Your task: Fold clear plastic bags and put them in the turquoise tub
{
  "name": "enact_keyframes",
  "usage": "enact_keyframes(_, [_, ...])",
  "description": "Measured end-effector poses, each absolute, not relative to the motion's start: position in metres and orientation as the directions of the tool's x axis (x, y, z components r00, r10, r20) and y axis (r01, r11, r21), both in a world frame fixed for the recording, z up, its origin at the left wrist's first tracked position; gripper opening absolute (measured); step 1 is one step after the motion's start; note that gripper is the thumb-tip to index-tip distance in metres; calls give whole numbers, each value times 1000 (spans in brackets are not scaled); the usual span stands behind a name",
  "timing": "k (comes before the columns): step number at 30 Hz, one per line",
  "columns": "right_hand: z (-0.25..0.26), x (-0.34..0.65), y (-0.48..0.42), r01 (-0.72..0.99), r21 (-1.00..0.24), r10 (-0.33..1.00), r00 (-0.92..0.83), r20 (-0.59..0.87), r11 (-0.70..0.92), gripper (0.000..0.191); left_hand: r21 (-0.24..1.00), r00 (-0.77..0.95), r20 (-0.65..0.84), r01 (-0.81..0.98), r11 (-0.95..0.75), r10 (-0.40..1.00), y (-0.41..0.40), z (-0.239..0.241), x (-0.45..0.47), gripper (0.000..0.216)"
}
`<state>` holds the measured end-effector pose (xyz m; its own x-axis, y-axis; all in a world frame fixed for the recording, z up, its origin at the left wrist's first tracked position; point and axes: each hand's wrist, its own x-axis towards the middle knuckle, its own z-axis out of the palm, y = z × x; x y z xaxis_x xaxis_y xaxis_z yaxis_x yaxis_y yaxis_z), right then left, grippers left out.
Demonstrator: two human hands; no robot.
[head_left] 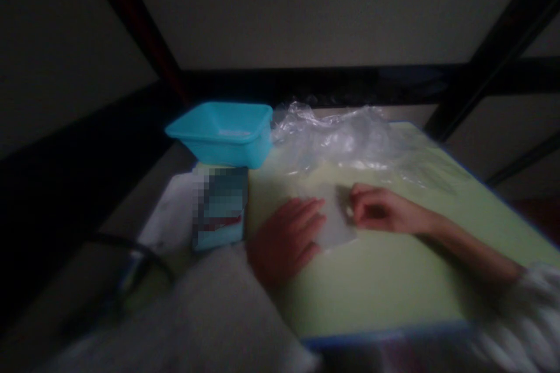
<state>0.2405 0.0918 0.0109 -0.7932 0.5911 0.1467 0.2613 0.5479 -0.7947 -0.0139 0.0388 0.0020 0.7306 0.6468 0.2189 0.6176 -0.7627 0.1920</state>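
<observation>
A thin pale grey sheet (333, 218), possibly a small flat bag, lies on the table. My left hand (286, 239) rests flat across its left part, fingers stretched out and a little apart. At the sheet's right edge, my right hand (380, 210) is closed with its fingertips pinched together. A small light spot shows at those fingertips, too blurred to name. Behind both hands spreads a crumpled heap of clear plastic film (345, 140).
A turquoise plastic basin (251, 151) stands at the table's back left. In front of it lies a dark, partly pixelated flat object (223, 204) beside a whitish sheet (168, 210). The yellow-green tabletop (371, 285) has a blue edge. A dark cable (140, 247) curves at left.
</observation>
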Motion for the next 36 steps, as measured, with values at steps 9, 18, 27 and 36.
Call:
enact_keyframes(9, [3, 238, 90, 250, -813, 575, -809, 122, 525, 20, 303, 507, 129, 798, -521, 852, 40, 3, -5, 17])
enact_keyframes(18, [4, 233, 89, 277, -740, 545, -827, 141, 613, 27, 287, 467, 13, 845, -451, 884, 40, 3, -4, 34])
enact_keyframes(27, [6, 234, 90, 273, -720, 520, -842, 142, 639, 27, 280, 452, -34, 860, -426, 891, 41, 4, -4, 36])
enact_keyframes(36, [8, 235, 91, 272, -737, 518, -846, 123, 619, 25, 247, 492, -4, 844, -476, 871, 41, -1, -7, 38])
